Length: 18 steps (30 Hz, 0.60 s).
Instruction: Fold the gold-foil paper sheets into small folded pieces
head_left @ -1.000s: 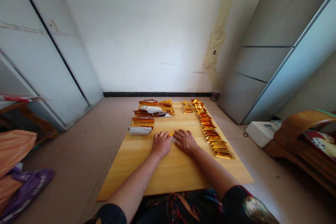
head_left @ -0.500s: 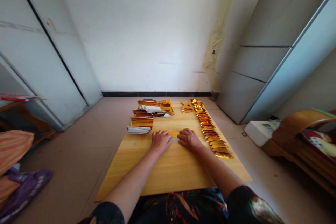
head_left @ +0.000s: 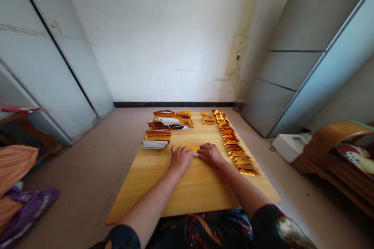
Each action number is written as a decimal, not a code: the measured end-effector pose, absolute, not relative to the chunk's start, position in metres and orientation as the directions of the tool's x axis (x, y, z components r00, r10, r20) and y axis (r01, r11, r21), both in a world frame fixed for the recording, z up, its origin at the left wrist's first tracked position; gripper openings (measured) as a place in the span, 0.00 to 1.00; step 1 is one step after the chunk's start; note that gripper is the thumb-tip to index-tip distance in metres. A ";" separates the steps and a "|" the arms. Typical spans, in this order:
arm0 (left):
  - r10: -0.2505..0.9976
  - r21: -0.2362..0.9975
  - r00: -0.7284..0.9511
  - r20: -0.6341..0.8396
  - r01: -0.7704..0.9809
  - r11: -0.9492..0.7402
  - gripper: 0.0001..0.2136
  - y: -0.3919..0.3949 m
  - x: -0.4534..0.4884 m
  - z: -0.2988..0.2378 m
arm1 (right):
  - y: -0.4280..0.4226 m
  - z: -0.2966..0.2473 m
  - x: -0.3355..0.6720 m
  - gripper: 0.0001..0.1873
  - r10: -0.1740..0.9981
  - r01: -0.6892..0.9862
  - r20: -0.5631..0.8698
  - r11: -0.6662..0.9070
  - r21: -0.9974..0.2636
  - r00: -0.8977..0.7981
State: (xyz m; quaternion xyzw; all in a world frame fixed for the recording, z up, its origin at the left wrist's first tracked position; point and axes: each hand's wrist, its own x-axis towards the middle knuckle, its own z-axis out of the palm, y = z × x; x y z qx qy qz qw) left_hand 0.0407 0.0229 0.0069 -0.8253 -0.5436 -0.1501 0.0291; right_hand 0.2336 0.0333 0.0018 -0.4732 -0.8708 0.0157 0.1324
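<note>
The left hand (head_left: 181,159) and the right hand (head_left: 210,154) lay palms down near the middle of a wooden board (head_left: 175,196), close together but not touching, with a small gold foil piece (head_left: 193,149) between them. The left fingers (head_left: 177,150) rested beside its left end, and the right fingers (head_left: 203,147) lay at its right end, near a sliver of white paper (head_left: 195,155). Neither hand was wrapped around the piece, though a pinch beneath the fingers could not be ruled out. The piece sat nearer the far edge of the board than the near edge. Along the right side, a long row of folded gold triangles (head_left: 233,144) ran from the far edge toward the near right corner. Toward the far left corner lay stacks of gold strips (head_left: 157,134) and folded white paper (head_left: 154,144). Even pressure from both hands, with the piece kept square and the fingertips close to any crease, looked likely to work best; thin foil could wrinkle under a dragged finger.
</note>
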 end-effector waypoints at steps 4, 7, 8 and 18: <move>0.884 0.096 0.368 0.290 0.907 -0.409 0.12 0.022 0.041 0.003 | 0.029 -0.004 0.240 0.16 0.815 0.795 0.260 0.571 -0.207 -0.518; 0.875 0.093 0.378 0.302 0.902 -0.421 0.12 0.020 0.039 0.003 | 0.029 -0.009 0.240 0.14 0.812 0.782 0.312 0.571 -0.251 -0.493; 0.874 0.097 0.380 0.303 0.900 -0.425 0.11 0.019 0.038 0.003 | 0.030 -0.011 0.240 0.12 0.810 0.776 0.326 0.573 -0.263 -0.487; 0.860 0.130 0.409 0.303 0.877 -0.463 0.10 0.013 0.035 0.004 | 0.049 -0.020 0.237 0.09 0.855 0.761 0.308 0.513 -0.397 -0.416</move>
